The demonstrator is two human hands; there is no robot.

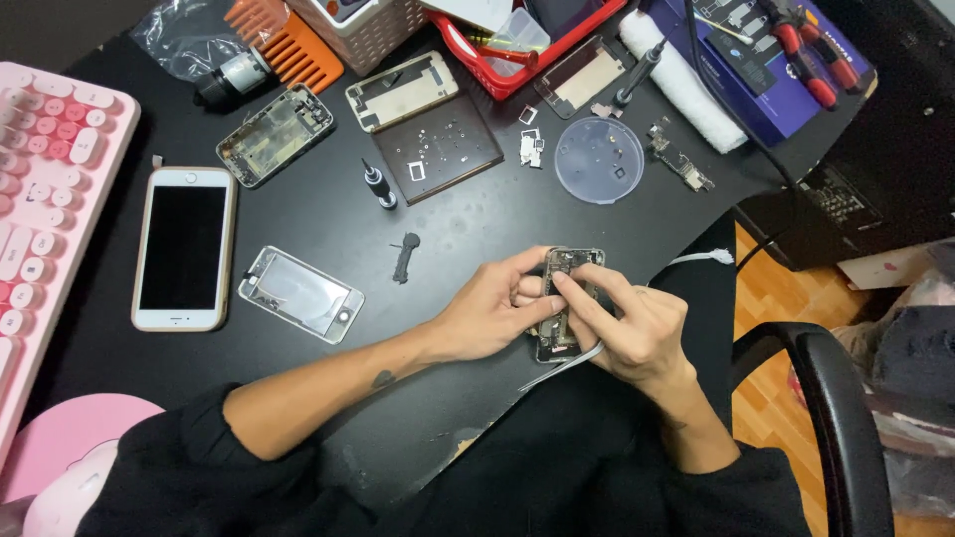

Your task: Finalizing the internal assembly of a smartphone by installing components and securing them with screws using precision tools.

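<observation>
Mid-teardown: left hand (492, 308) clamps the phone chassis (564, 298), right hand (632, 328) pinches tweezers (562, 366) inside it; next likely needs a steady, fine lift.

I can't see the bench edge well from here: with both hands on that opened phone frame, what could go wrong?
1. The phone frame is held at the table's edge; if the left hand or right hand slips, it may fall.
2. The loose small parts beside the clear round lid could scatter if a sleeve brushes them.
</observation>
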